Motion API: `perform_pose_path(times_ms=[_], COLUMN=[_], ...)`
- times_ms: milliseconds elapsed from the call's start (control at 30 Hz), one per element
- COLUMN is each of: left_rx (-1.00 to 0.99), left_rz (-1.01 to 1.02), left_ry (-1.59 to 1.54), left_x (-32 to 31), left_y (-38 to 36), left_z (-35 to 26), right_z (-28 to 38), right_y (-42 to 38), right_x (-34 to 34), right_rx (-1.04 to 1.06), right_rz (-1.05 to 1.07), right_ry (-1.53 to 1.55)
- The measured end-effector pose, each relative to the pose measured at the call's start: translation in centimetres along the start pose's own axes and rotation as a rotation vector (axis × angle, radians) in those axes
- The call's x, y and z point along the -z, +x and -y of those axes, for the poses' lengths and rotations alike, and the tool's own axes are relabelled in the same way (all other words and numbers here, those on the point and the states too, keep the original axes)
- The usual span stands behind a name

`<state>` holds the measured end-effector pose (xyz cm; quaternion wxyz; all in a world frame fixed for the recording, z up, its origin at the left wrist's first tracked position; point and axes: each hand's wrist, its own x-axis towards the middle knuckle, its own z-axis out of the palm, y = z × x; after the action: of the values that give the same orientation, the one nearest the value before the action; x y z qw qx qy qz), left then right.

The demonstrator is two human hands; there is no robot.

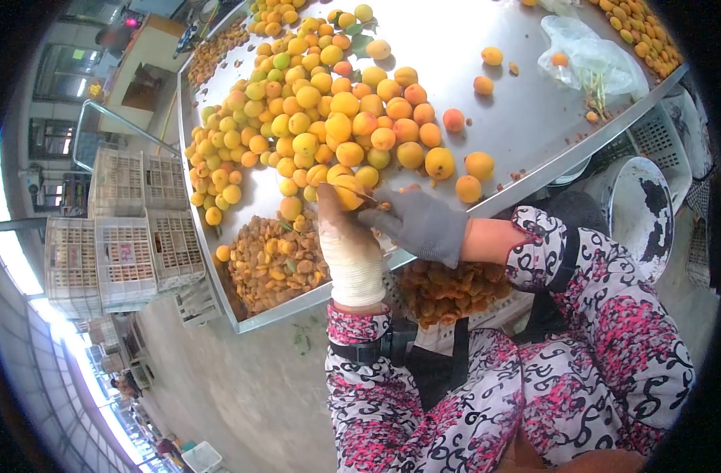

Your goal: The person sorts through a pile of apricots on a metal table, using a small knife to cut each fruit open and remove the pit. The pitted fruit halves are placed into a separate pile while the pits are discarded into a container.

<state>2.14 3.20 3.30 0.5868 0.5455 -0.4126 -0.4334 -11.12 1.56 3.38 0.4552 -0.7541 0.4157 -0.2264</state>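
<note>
My left hand [346, 240], in a brown-stained glove with a white knit cuff, is closed around a yellow-orange apricot [349, 191] at the near edge of the heap. My right hand [423, 225], in a grey glove, meets it from the right. Its fingers are closed on a thin blade-like tool [367, 198] that touches the apricot; most of the tool is hidden. Just beyond both hands lies a large heap of whole apricots [305, 118]. Left of my left hand is a pile of brown pits and scraps [270, 264].
The metal table [526, 118] has a raised rim. Below my right forearm sits a crate of apricot halves [451, 293]. A plastic bag [589, 59] lies on the table at the right. A white basin [640, 217] stands beside my knee, and stacked crates [124, 256] stand at the left.
</note>
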Motion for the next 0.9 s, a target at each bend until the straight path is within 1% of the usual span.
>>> perform_pose_path(times_ms=[33,67,133,167,200,233,267,300,333,367,400,433,467,533,567,600,667,700,800,833,900], left_rx=[-0.272,-0.273,-0.650,-0.753,-0.757,-0.563,-0.369,-0.218,-0.221,-0.191,-0.161,-0.160,-0.317,-0.813,-0.847,-0.846,-0.633,-0.730,-0.784,-0.784,-0.854], left_rz=[-0.017,-0.020,-0.042,-0.075,-0.080,-0.033,0.015,-0.049,-0.049,-0.124,-0.197,-0.133,0.015,0.123,0.091,0.096,0.093,0.059,0.069,0.069,0.065], left_ry=[0.488,0.487,0.750,0.900,0.899,0.682,0.464,0.115,0.113,0.158,0.202,0.183,0.291,0.880,0.922,0.919,0.915,0.868,0.852,0.851,0.880], left_x=[0.2,0.5,0.8,1.0,1.2,1.4,1.5,1.3,1.1,0.9,0.4,-1.6,-1.0,-1.9,-2.3,-2.3,-1.9,-2.0,-1.8,-1.8,-2.1], left_y=[0.2,0.0,-0.5,-0.4,-0.1,0.5,0.8,0.7,0.5,0.3,-0.1,-1.2,-0.9,-1.3,-1.4,-1.4,-1.3,-1.3,-1.3,-1.3,-1.2], left_z=[0.5,0.7,0.3,0.3,0.4,0.6,0.7,0.1,-0.4,-0.8,-1.6,-3.5,-1.3,-2.2,-1.6,-1.7,-2.2,-1.9,-1.6,-1.7,-2.0], right_z=[-0.4,-0.9,-1.4,-1.6,-1.5,-1.3,-1.1,0.6,1.9,2.4,2.7,2.7,2.3,0.6,-2.2,-2.0,-1.5,-1.7,-1.6,-0.5,1.5], right_y=[0.1,0.0,0.1,0.2,0.3,0.4,0.4,0.3,0.4,0.7,1.0,1.3,1.4,1.6,2.7,2.5,2.1,2.4,2.4,2.5,2.6], right_x=[-0.4,-0.5,-0.2,-0.1,0.1,0.4,0.9,2.4,3.6,4.5,5.3,5.9,6.1,5.6,2.7,3.0,3.7,3.6,3.2,3.5,4.2], right_rx=[0.110,0.112,0.531,0.538,0.565,0.589,0.591,0.207,-0.179,-0.176,-0.312,-0.449,-0.451,-0.056,0.467,0.462,0.465,0.501,0.478,0.477,-0.275], right_rz=[-0.027,-0.026,-0.100,-0.098,-0.120,-0.144,-0.146,0.019,0.180,0.179,0.144,0.106,0.102,0.044,-0.295,-0.298,-0.187,-0.243,-0.277,-0.277,-0.096], right_ry=[0.062,0.060,-0.073,-0.075,-0.174,-0.273,-0.276,-0.028,0.218,0.213,0.333,0.454,0.452,0.280,0.131,0.130,-0.144,-0.169,-0.090,-0.091,0.602])
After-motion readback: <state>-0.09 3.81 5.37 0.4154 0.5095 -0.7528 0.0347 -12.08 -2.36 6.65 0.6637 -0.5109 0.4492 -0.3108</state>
